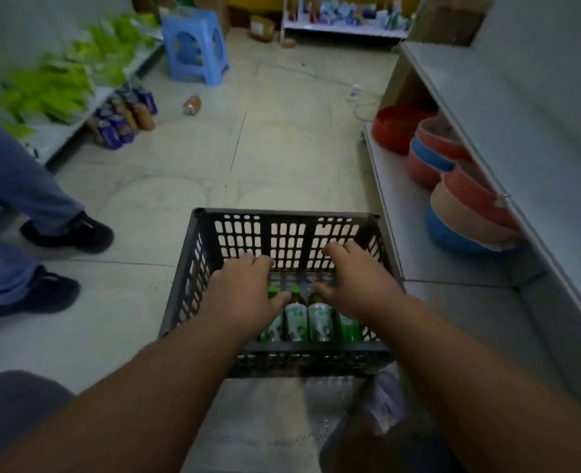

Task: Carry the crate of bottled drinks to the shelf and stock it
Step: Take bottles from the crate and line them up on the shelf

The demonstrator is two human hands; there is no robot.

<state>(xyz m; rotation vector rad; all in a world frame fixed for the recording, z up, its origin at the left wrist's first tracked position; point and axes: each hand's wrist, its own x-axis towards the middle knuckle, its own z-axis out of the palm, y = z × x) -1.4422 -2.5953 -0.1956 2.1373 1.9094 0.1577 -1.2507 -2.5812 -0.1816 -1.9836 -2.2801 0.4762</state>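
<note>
A dark plastic lattice crate point(284, 220) sits on the tiled floor in front of me. Several green-capped bottled drinks point(295, 320) lie in its near half. My left hand point(244, 288) hovers over the bottles on the left, fingers spread and palm down. My right hand point(359, 278) hangs over the bottles on the right, fingers apart. Neither hand clearly grips anything. The grey shelf unit point(398, 206) stands directly right of the crate, its low board beside the crate's right wall.
Stacked red and blue basins point(459, 206) fill the right shelf's low board. Another person's legs and dark shoes point(70, 230) stand at left. A blue stool point(195, 46), packs of bottles point(125, 117) and a lone bottle point(192, 104) lie on the floor farther ahead.
</note>
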